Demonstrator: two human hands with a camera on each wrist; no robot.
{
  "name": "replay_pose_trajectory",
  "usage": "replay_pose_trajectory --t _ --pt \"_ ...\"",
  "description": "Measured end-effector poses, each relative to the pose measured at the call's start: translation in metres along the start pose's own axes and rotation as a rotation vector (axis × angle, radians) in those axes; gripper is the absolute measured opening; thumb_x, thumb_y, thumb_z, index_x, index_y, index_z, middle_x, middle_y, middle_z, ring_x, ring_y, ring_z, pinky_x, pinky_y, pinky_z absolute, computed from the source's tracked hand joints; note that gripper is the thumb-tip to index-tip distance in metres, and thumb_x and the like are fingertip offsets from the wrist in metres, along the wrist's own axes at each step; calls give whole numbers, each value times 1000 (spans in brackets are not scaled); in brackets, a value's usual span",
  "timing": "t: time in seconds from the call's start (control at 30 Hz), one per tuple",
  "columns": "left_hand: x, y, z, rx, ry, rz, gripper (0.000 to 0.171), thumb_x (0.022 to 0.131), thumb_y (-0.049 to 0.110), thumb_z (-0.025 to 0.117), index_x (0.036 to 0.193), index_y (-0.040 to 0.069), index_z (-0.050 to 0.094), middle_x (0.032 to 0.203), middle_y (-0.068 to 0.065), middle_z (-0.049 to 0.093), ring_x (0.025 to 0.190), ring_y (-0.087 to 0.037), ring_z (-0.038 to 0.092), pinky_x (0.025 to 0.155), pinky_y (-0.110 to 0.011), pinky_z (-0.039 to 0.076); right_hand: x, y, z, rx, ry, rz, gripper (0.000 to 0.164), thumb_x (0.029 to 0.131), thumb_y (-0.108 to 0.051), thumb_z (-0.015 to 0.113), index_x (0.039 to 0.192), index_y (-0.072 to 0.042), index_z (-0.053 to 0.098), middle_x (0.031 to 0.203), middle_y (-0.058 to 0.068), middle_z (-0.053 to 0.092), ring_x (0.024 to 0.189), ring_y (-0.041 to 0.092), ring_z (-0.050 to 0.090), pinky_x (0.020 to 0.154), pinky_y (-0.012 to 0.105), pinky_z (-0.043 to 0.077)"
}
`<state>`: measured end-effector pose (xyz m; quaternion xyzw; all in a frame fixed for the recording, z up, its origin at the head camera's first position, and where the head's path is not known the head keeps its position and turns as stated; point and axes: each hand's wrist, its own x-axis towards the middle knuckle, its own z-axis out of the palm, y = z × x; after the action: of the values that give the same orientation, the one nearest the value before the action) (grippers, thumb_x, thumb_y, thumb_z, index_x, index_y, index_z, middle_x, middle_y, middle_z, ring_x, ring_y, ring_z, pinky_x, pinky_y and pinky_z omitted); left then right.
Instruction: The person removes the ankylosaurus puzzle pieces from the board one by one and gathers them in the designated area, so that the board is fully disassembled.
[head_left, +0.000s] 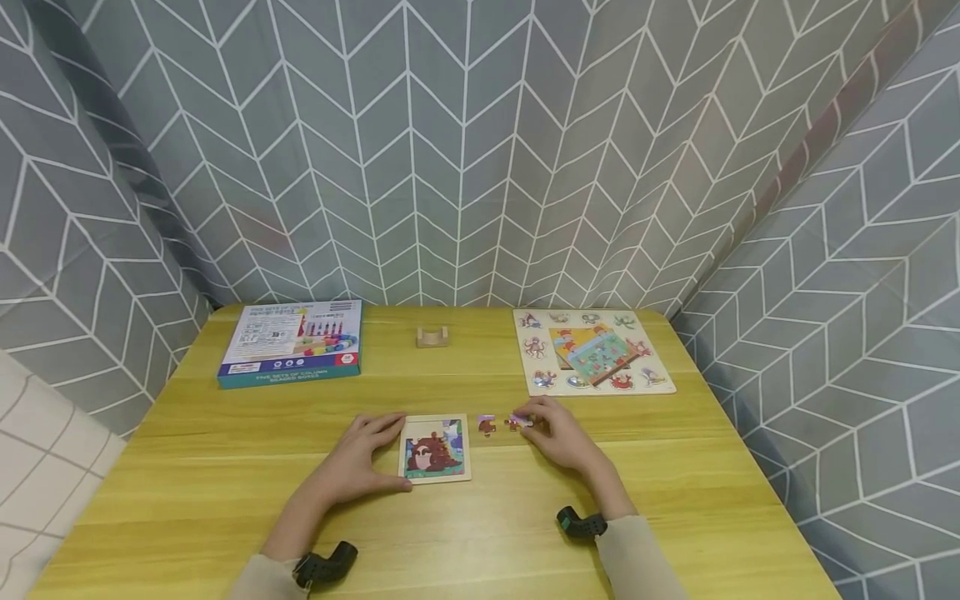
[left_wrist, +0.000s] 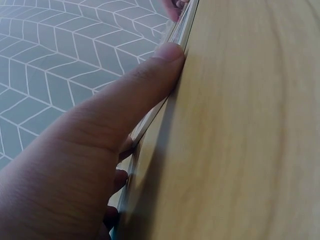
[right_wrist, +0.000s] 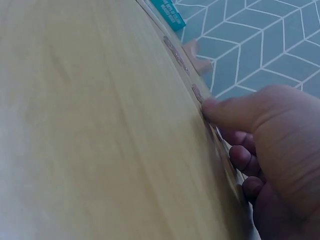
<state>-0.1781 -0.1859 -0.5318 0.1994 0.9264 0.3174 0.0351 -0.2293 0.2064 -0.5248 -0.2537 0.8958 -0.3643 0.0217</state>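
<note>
The left hand, thumb and fingers spread wide, grips the square pale-wood puzzle frame by its left side. Right of the frame, the right hand pinches a small brown-and-purple jigsaw piece; a second brown-and-purple piece lies between, nearer that hand.

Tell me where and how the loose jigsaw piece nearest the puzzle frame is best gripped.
Probably pinch the jigsaw piece by its near and far edges, from above: it lies thin and flat on the table, with the puzzle frame on its left and a second piece on its right, leaving those edges freer.
</note>
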Motion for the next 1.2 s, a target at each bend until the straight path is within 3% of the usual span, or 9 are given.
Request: replay_pose_trajectory --t 0.33,0.7,0.9,1.07,1.2 --pt "0 1 -1 14 2 7 111 74 67 89 161 10 48 164 -8 46 129 -28 44 108 -60 44 0 0 4 -21 38 -14 23 102 -10 71 125 -10 76 128 5 66 106 20 60 94 41 53" --pt "0 1 -1 11 6 10 111 74 66 89 160 10 48 164 -8 47 131 -29 44 109 -61 43 0 2 2 -4 21 -20 25 103 -10 69 128 -9 75 127 6 66 107 21 60 94 41 53" --pt "0 2 2 6 3 9 110 74 65 90 160 10 48 165 -8 46 134 -31 43 110 -63 42 -1 1 -1 23 4 47 30 103 -13 71 133 -10 73 129 5 66 107 19 60 95 39 53" --pt "0 2 1 7 -3 16 111 74 65 90 160 9 48 165 -9 46 136 -34 43 111 -64 42 6 -9 -4 33 35 88 34 101 -13 73 135 -9 72 122 2 67 107 17 62 98 41 54" --pt "0 1 0 14 3 16 110 74 64 90 160 8 49 165 -9 46 136 -34 43 110 -63 42 20 -29 0 47 11 46 34 103 -13 71 137 -7 71 128 6 67 113 23 65 102 47 54"
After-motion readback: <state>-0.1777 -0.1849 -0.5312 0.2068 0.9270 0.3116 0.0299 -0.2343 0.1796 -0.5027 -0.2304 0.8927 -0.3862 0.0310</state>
